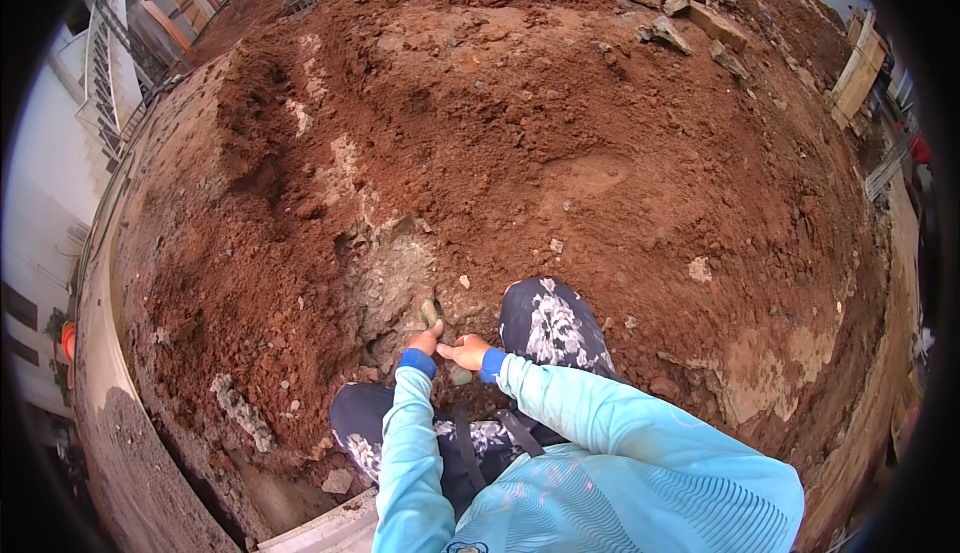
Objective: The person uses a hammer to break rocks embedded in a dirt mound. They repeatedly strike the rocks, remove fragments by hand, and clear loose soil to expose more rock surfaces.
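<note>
Red dug earth surrounds both hands: left hand grips a grey stone, right hand loosely curled, touching rubble.

Both hands sit too small to show what the left hand or right hand grips. The torso is cut off by the lower edge.
</note>
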`<action>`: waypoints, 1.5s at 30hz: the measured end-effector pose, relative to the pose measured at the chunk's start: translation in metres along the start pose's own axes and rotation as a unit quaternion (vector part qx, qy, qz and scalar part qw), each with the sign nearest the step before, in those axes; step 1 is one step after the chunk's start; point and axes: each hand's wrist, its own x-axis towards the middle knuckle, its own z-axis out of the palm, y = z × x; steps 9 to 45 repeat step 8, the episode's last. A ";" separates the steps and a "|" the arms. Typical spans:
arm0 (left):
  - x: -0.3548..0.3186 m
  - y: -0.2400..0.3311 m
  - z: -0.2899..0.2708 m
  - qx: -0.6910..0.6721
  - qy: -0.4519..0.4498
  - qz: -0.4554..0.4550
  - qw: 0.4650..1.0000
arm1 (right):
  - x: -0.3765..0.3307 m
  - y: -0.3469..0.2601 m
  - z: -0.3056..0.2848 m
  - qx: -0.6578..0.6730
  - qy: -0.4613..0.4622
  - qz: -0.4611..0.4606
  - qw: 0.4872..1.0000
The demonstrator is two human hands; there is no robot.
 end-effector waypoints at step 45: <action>0.034 -0.003 0.055 -0.091 -0.190 -0.024 0.977 | 0.028 0.040 -0.028 0.150 -0.148 0.020 0.977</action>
